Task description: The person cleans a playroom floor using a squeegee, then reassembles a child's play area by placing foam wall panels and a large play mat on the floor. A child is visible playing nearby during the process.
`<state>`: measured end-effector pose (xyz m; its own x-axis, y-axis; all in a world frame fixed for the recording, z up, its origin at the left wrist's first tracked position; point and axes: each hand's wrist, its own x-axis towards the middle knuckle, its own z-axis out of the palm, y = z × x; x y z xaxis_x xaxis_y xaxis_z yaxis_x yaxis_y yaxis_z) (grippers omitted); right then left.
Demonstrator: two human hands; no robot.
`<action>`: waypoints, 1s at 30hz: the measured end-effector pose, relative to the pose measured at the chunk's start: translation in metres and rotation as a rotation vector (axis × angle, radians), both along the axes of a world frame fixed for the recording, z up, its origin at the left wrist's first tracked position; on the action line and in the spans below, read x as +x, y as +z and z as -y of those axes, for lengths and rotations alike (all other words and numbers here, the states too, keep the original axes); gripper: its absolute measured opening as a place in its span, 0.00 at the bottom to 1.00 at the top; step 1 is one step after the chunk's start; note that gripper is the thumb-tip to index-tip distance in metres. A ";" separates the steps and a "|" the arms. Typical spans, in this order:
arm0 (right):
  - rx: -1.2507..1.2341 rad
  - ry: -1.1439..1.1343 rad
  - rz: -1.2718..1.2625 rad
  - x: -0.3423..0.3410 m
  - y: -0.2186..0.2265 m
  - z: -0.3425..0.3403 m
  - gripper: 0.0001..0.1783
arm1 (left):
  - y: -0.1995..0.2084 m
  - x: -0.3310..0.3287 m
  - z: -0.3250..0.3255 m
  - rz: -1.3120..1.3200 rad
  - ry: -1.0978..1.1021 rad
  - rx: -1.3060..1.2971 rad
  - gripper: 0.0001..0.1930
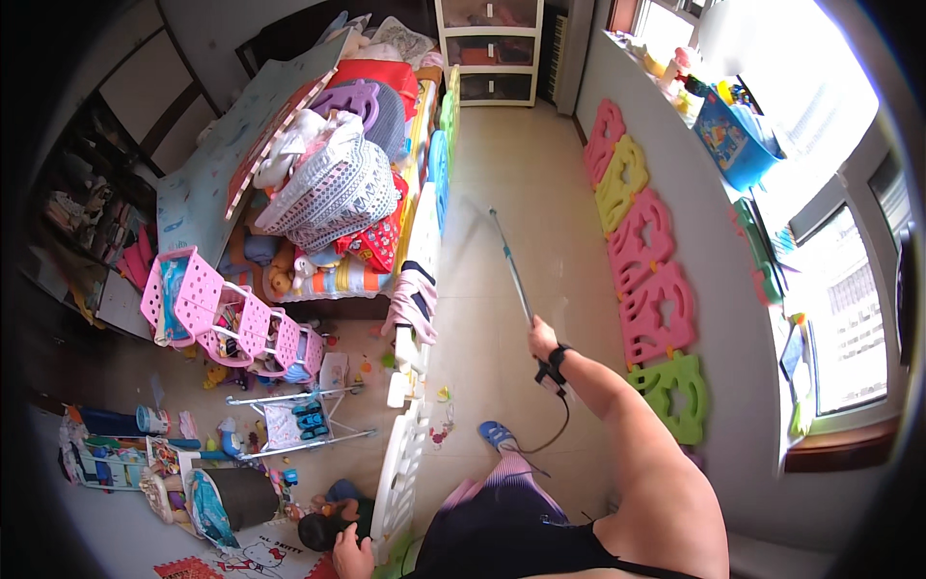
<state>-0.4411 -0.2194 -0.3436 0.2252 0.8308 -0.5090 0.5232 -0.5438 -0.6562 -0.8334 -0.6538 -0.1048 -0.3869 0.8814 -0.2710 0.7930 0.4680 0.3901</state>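
My right hand (543,340) is closed around a long, thin blue-grey pole (513,267), which slants forward and left over the floor. A faint blur lies by its far end, and I cannot make out any head on it. Around my right wrist is a black strap with a small device (552,372) and a cable hanging down. My left hand (353,557) shows at the lower edge with its fingers loosely extended, beside the dark-haired head of a small child (326,529) and left of a white play fence (397,473). Whether it touches the child is unclear.
Pale floor tiles (511,154) run ahead to a drawer cabinet (489,48). Left stands a bed heaped with bedding and a patterned bundle (333,183), with a pink shelf cart (241,314) and toys nearby. Colored fence panels (651,309) lean along the right wall. A blue bin (733,145) sits on the sill.
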 end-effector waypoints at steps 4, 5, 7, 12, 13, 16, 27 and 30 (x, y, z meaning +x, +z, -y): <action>0.120 0.364 0.457 0.034 -0.075 -0.134 0.10 | -0.011 0.014 -0.018 -0.048 0.031 -0.176 0.20; 0.084 0.281 0.314 0.030 -0.077 -0.156 0.09 | -0.014 0.021 -0.016 -0.013 0.087 -0.175 0.19; 0.007 0.055 0.054 0.037 -0.081 -0.191 0.09 | -0.014 0.032 -0.024 -0.043 0.107 -0.304 0.19; -0.179 0.077 -0.004 -0.005 -0.011 -0.153 0.15 | -0.015 0.064 0.004 -0.023 0.196 -0.313 0.17; -0.199 0.096 0.054 0.015 -0.008 -0.143 0.18 | -0.016 0.063 -0.001 -0.010 0.181 -0.311 0.17; -0.218 0.209 0.184 0.087 0.001 -0.101 0.28 | -0.035 0.046 -0.017 0.053 0.074 -0.260 0.16; -0.307 0.523 0.327 0.169 0.062 0.146 0.32 | -0.050 -0.001 -0.047 0.107 -0.130 -0.014 0.17; -0.281 0.576 0.352 0.185 0.045 0.247 0.33 | -0.066 -0.020 -0.020 0.136 -0.135 -0.009 0.17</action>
